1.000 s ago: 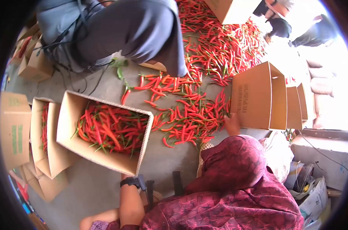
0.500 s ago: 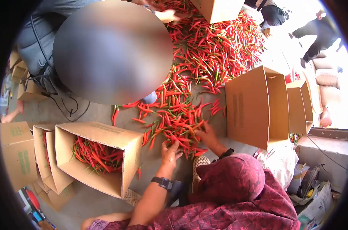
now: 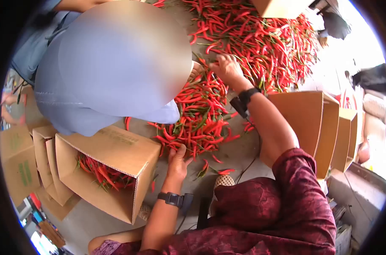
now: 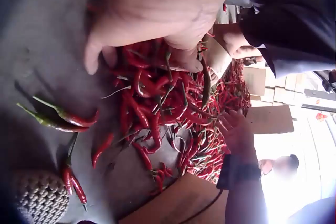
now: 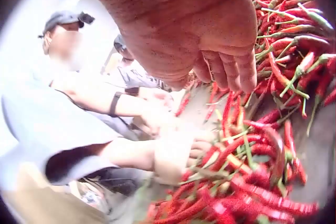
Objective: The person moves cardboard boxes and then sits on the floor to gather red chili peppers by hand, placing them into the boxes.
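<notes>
A heap of red chili peppers point(image 3: 205, 123) with green stems lies on the grey floor. At its near edge my left hand point(image 3: 176, 163) touches the peppers with spread fingers and the thumb apart, as the left wrist view shows of that hand point(image 4: 157, 14). My right hand point(image 3: 229, 70) is stretched forward over the far side of this heap, by the gap to the larger spread of chilies point(image 3: 269, 46). Its fingers point(image 5: 228, 69) point down, loosely bent, over the peppers in the right wrist view. A few loose chilies point(image 3: 225, 171) lie near my shoe.
On the left an open cardboard box point(image 3: 112, 144) lies on its side with chilies inside. More cardboard boxes point(image 3: 295, 106) stand at the right. Another person in a blue garment point(image 3: 104, 76) bends close over the heap from the far left. My patterned shoe point(image 3: 224, 180) is near the loose chilies.
My right hand left the box on the right, came down to the near heap, then reached forward. My left hand moved from the left box to the heap. The other person leaned in.
</notes>
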### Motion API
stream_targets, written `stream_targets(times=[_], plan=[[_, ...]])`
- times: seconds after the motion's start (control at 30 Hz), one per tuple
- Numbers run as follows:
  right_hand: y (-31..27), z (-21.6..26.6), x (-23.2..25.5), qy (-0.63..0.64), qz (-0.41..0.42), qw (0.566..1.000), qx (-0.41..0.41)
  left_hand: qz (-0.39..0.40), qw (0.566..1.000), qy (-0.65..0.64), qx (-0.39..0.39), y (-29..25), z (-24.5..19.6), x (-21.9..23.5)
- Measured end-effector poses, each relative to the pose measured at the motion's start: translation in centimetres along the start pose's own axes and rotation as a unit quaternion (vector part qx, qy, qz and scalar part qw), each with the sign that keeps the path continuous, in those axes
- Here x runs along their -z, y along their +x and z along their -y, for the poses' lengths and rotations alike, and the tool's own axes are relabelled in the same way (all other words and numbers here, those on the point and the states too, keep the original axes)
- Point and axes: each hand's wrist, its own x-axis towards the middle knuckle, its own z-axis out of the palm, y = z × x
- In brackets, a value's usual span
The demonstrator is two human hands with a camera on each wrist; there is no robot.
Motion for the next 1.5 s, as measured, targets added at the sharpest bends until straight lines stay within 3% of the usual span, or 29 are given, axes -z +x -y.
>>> stream_targets(times=[0.03,0.1,0.13,0.17,0.2,0.27,0.3,0.33,0.37,0.43,0.47,0.53,0.6,0.67,0.7,0.77,0.87,0.9,0.93,0.97,1.0,1.03,1.1,1.2,1.33,1.37,1.4,1.43,1.5], plan=[[-0.3,1.2,-0.7,-0.086,0.042,0.995,-0.009,0.021,1.000,-0.014,0.001,0.7,-0.1,-0.3],[-2.5,4.3,0.4,-0.029,0.072,0.995,-0.065,0.021,1.000,-0.021,-0.002,0.6,-0.9,-2.0],[-3.7,4.0,0.5,0.008,0.115,0.990,-0.081,0.030,0.999,-0.030,0.005,0.6,-1.4,-2.7],[-5.0,3.7,0.3,-0.003,0.106,0.992,-0.065,0.038,0.998,-0.038,0.009,0.9,-1.8,-3.4],[-6.0,2.9,0.1,0.079,0.170,0.980,-0.061,0.041,0.997,-0.056,0.018,1.5,-2.0,-3.5],[-7.7,4.0,1.2,0.164,0.219,0.952,-0.135,0.094,0.988,-0.109,0.050,2.3,-2.7,-3.6],[-8.0,5.9,2.3,0.164,0.203,0.942,-0.210,0.120,0.981,-0.135,0.067,2.5,-2.9,-3.7],[-8.5,6.5,1.9,0.173,0.183,0.955,-0.156,0.131,0.978,-0.134,0.088,2.6,-3.1,-3.7],[-9.2,7.3,1.7,0.210,0.213,0.933,-0.199,0.136,0.979,-0.131,0.071,2.7,-3.2,-4.2],[-11.2,7.2,-0.6,0.354,0.232,0.892,-0.157,0.144,0.981,-0.130,0.026,2.6,-3.6,-5.1],[-11.8,8.3,0.2,0.370,0.232,0.880,-0.186,0.103,0.985,-0.122,0.060,2.6,-3.9,-4.6],[-13.4,10.8,2.8,0.363,0.213,0.876,-0.235,0.115,0.984,-0.129,0.049,2.0,-3.6,-4.6],[-14.9,11.4,3.3,0.479,0.188,0.816,-0.265,0.111,0.984,-0.137,0.019,0.6,-3.5,-5.7],[-16.6,12.1,4.6,0.567,0.149,0.762,-0.275,0.131,0.981,-0.134,0.049,0.8,-2.4,-5.1],[-17.6,12.2,5.2,0.515,0.121,0.808,-0.259,0.127,0.983,-0.118,0.057,-0.3,-2.4,-5.7],[-19.6,12.4,6.1,0.404,0.066,0.885,-0.221,0.157,0.982,-0.108,-0.012,-1.2,-0.9,-5.5],[-21.2,14.0,9.8,0.467,0.033,0.847,-0.250,0.162,0.979,-0.104,-0.060,-5.5,-0.7,-7.0],[-21.4,14.2,10.4,0.494,0.029,0.835,-0.241,0.169,0.972,-0.162,-0.016,-5.2,0.4,-6.5],[-21.0,15.0,11.9,0.509,0.031,0.820,-0.260,0.295,0.934,-0.190,-0.061,-5.6,0.5,-6.7],[-20.3,16.1,13.7,0.527,0.038,0.801,-0.280,0.222,0.958,-0.146,-0.110,-6.9,0.1,-8.0],[-19.8,16.5,14.8,0.550,0.037,0.797,-0.246,0.282,0.927,-0.232,-0.086,-7.3,0.0,-7.9],[-18.7,17.1,15.7,0.569,0.030,0.794,-0.213,0.223,0.951,-0.191,-0.097,-10.8,-3.4,-9.5],[-16.9,19.0,18.0,0.614,0.024,0.772,-0.163,0.282,0.935,-0.186,-0.105,-11.4,-4.5,-9.1],[-15.0,22.0,22.0,0.598,0.054,0.793,-0.103,0.309,0.914,-0.214,-0.151,-17.3,-8.3,-9.0],[-10.7,27.8,24.3,0.611,0.099,0.785,-0.027,0.283,0.908,-0.193,-0.243,-21.6,-12.7,-6.5],[-9.9,30.0,24.5,0.649,0.112,0.752,-0.026,0.278,0.907,-0.185,-0.256,-22.7,-13.8,-5.5],[-9.0,31.4,24.0,0.650,0.131,0.748,0.001,0.258,0.905,-0.126,-0.315,-23.0,-14.3,-4.3],[-7.9,32.3,23.1,0.644,0.148,0.750,0.022,0.211,0.928,-0.097,-0.290,-23.0,-15.6,-2.7],[-6.2,35.0,21.3,0.599,0.137,0.784,0.087,0.184,0.910,-0.164,-0.334,-22.6,-16.9,-0.2]])
